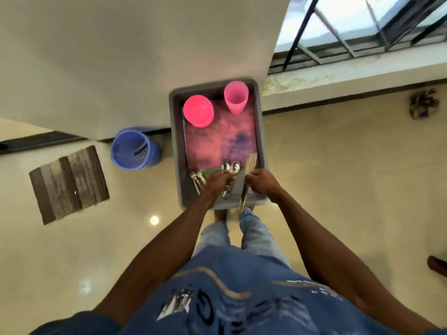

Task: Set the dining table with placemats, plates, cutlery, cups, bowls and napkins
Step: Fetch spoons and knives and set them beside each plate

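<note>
I am standing over a grey rectangular plastic tub (262, 146) on the cream tiled floor (338, 177), gathering cutlery out of its near end. My left hand (219, 181) is curling round the handles of two shiny steel spoons (231, 166), whose bowls are poking out beyond my knuckles. My right hand (260, 181) is gripping a bundle of long steel knives (250, 163), tips pointing away from me and handles dropping past the tub's near wall. The two hands are close together but not touching.

A small cluster of steel forks (197, 178) is lying in the tub just left of my left hand, beside a thin green-edged item I cannot identify. Farther in, a pink and purple mottled placemat (217, 141) is covering the bottom, with a stack of bright pink plastic bowls (198, 111) and a tall pink plastic cup (235, 97) standing at the far end, well apart from my hands.

To do this well, I judge I should be keeping each bundle pinched near the middle of the handles so nothing slides out, keeping the knife tips away from my other hand, and lifting straight up to clear the tub's rim. The forks look like the next thing to collect, so I should be freeing a few fingers for them. The motion blur is hiding exactly how many knives I have.

A blue plastic bucket (134, 148) and a striped brown floor mat (69, 183) are sitting to my left.
</note>
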Tool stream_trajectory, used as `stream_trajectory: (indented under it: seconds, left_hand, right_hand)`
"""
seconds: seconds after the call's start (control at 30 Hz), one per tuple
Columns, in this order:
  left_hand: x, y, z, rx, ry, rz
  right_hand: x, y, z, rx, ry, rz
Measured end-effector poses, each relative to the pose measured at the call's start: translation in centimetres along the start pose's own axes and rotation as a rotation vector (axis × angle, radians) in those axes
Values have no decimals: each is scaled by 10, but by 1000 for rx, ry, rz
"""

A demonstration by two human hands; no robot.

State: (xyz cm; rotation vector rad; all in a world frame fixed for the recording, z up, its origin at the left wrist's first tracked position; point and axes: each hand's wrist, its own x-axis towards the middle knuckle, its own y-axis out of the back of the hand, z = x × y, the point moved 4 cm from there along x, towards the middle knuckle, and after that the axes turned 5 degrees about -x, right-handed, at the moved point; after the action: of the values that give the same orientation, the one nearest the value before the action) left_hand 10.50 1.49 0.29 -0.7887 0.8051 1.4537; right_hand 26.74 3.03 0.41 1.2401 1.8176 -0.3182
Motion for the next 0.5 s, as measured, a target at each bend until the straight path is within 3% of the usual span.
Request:
stream_trajectory:
  seconds: [0.1,0.3,0.5]
  left_hand:
    - [-19,-22,7,-122,95,-205]
    - [-73,-47,-1,-101,130,-619]
    - [-119,-60,-29,120,124,-804]
  right_hand:
    - [-41,12,-7,88,-11,22]
    - [-124,-1,-9,49,-11,183]
    - [-197,-41,27,294,-47,440]
